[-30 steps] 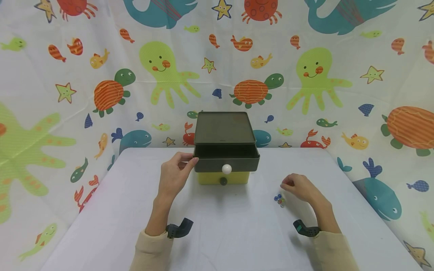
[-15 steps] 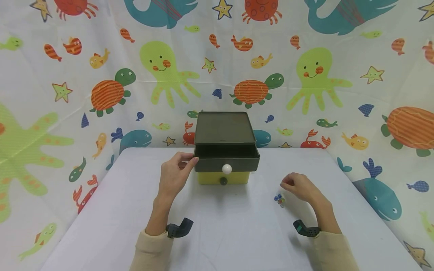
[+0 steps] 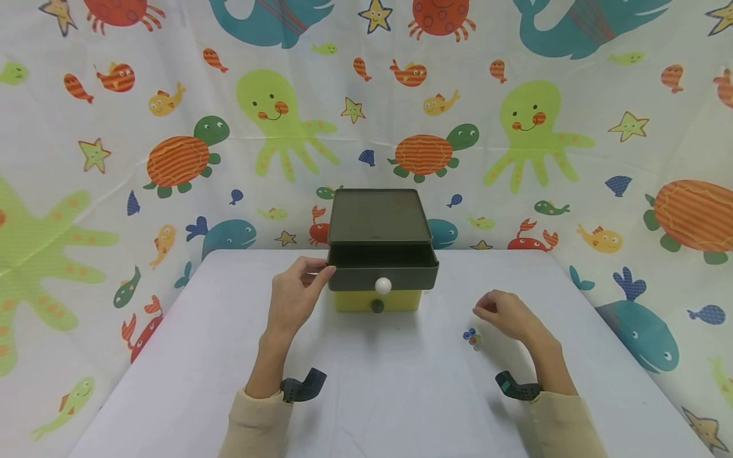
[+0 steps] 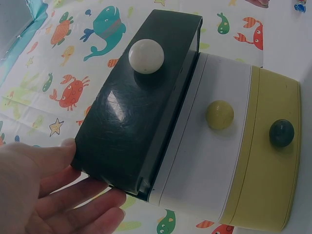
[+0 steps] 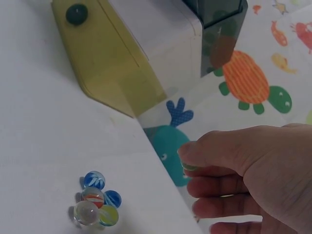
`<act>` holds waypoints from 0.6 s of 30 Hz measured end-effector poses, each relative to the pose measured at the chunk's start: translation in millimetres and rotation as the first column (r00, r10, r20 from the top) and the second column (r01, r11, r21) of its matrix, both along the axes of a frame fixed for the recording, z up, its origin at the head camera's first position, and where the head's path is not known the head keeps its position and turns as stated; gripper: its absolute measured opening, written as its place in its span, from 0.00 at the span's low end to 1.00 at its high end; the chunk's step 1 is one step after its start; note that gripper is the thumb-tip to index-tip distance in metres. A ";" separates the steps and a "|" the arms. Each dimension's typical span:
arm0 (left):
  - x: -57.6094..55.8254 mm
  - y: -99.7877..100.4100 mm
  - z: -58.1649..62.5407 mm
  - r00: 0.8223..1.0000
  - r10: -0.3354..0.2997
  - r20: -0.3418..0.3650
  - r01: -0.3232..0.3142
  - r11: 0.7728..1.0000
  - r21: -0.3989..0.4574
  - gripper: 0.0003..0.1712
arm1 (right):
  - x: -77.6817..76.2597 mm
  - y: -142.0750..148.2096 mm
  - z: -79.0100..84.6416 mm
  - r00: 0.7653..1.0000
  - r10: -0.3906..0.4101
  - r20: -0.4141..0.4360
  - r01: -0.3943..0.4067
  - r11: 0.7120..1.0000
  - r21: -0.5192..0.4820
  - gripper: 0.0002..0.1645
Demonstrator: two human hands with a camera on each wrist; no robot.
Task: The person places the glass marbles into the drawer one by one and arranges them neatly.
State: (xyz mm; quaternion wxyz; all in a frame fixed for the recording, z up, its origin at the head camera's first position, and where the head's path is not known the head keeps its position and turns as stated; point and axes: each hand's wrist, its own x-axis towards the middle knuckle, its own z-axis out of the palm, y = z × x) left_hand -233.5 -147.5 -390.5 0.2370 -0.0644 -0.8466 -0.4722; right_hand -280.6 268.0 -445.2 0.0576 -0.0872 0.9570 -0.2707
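Observation:
A small chest of drawers stands at the back of the table, its dark green top drawer pulled out. Thumb and fingers of my left hand grip the left front corner of that drawer; the left wrist view shows the thumb on the front and the fingers along the side. My right hand is above the table, to the right of the chest. Between its thumb and index finger it pinches a greenish marble, mostly hidden. Several glass marbles lie clustered on the table just below this hand.
Below the top drawer are a white middle drawer with a yellow knob and a yellow bottom drawer with a dark knob, both pushed in. A white cloth covers the table. A sea-animal printed curtain hangs behind and at the sides.
The left part of the printed curtain has drifted to the left. My right hand has risen very slightly; my left hand and the drawer have stayed in place.

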 end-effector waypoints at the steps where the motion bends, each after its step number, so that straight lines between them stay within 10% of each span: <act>1: -0.1 0.0 -0.1 1.000 -0.002 -0.001 0.002 1.000 -0.002 0.20 | 0.0 0.2 0.1 1.000 -0.002 -0.001 0.002 1.000 -0.001 0.15; 18: -0.1 0.1 -0.8 1.000 0.008 -0.003 -0.008 1.000 -0.009 0.20 | 3.4 -2.7 6.4 0.999 0.016 -0.042 -0.016 1.000 0.008 0.15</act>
